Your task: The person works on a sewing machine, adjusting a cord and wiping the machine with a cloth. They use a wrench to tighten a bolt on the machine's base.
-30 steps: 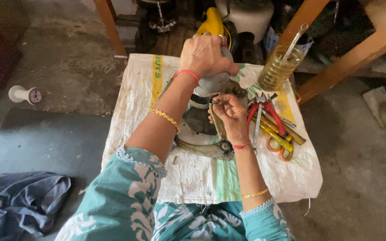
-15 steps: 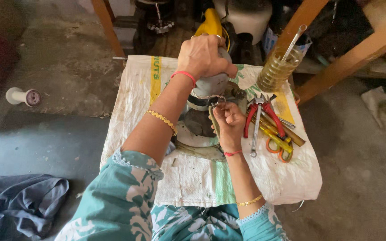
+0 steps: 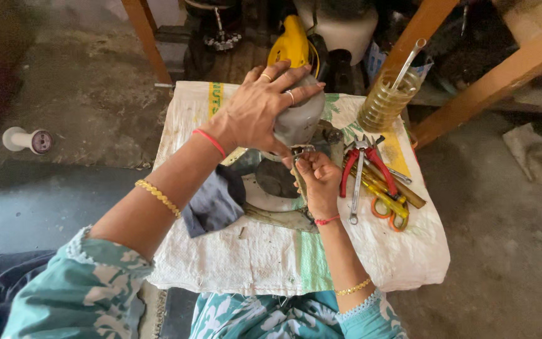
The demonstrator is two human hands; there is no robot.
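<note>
This is a small repair workshop on a bare concrete floor (image 3: pixel 83 113). A low bench covered with a woven sack (image 3: pixel 371 263) carries red-handled pliers (image 3: pixel 371 164), a spanner (image 3: pixel 357 182) and scissors (image 3: pixel 389 210) just right of the fingers. A plastic bottle of yellowish oil (image 3: pixel 385 103) stands beyond them beside wooden frame legs (image 3: pixel 472 94).

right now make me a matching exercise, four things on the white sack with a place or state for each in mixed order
Things:
1. left hand
2. right hand
3. red-handled pliers
4. jar of yellowish liquid

Places or states:
a. lying flat among the tools on the sack, right of the hands
b. spread over the top of the grey machine part
c. standing upright at the sack's far right corner, a rod sticking out
d. fingers pinched at a small piece just below the grey part

Pairs: 1-b, 2-d, 3-a, 4-c
</note>
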